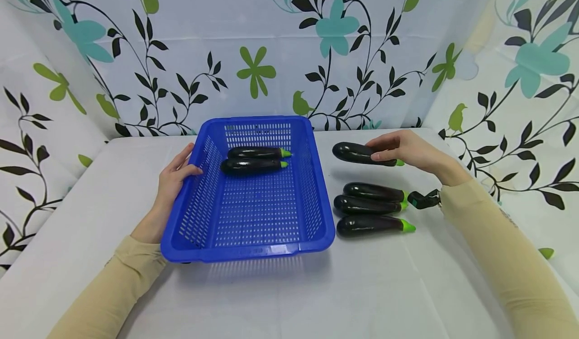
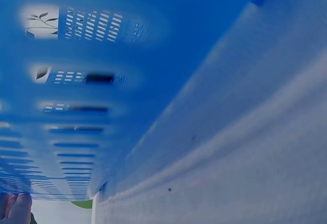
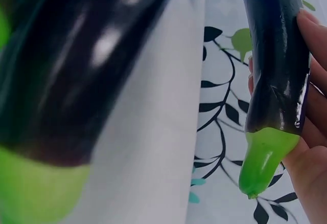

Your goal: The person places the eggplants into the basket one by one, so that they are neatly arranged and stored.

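Observation:
A blue plastic basket (image 1: 246, 253) with slotted walls sits in the middle, two dark eggplants (image 1: 251, 166) with green stem ends lying in it. My left hand (image 1: 169, 183) grips its left rim, thumb over the edge; in the left wrist view only a few fingertips (image 2: 19, 208) show beside the slotted side. To the right of the basket, my right hand (image 1: 407, 150) holds another eggplant (image 1: 352, 151) between thumb and fingers. Close up in the right wrist view, that eggplant (image 3: 278, 65) has its green end pointing down. Below it, three more eggplants (image 1: 368, 224) lie on the table.
A white cloth covers the table (image 1: 289, 299). Behind and at both sides hangs a curtain (image 1: 181, 22) printed with leaves, flowers and birds. A small black device (image 1: 422, 199) is at the right wrist, close to the stem ends of the lying eggplants.

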{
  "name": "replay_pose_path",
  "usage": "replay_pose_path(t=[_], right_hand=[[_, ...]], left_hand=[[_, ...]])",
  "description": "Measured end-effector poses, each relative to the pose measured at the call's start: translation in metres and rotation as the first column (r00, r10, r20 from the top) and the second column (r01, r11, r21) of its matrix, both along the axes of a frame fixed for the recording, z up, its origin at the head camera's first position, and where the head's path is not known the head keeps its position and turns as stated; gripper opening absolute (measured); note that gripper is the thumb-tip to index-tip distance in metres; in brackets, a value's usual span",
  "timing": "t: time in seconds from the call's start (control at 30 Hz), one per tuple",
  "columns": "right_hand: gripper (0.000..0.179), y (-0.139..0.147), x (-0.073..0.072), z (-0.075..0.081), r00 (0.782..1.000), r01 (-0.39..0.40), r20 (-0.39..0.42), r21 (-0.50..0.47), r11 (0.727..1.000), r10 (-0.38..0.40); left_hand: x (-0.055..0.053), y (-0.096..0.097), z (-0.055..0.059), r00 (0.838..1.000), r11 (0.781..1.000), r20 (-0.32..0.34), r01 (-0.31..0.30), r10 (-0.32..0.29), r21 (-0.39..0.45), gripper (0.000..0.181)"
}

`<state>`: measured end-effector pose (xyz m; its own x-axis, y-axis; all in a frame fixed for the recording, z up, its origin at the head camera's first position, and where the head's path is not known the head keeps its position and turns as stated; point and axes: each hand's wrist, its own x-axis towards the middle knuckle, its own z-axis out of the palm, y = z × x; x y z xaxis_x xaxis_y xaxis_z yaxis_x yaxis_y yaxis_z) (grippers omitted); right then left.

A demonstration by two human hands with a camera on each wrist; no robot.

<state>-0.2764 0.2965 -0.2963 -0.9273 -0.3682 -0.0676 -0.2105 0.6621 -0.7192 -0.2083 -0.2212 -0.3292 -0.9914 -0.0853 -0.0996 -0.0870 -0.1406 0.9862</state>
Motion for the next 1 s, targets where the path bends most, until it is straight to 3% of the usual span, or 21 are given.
replay_pose_path(t=[0.6,1.0], right_hand=[[0.048,-0.048,-0.012,0.032,0.997,-0.073,-0.010,-0.039,0.997,0.072],[0.045,-0.074,-0.015,0.038,0.992,-0.122,-0.048,-0.014,0.992,0.121]], left_hand=[[0.001,0.002,0.001,1.000,1.000,-0.002,-0.006,0.007,0.006,0.069],[0.001,0.001,0.001,1.000,1.000,0.000,-0.008,0.008,-0.003,0.068]])
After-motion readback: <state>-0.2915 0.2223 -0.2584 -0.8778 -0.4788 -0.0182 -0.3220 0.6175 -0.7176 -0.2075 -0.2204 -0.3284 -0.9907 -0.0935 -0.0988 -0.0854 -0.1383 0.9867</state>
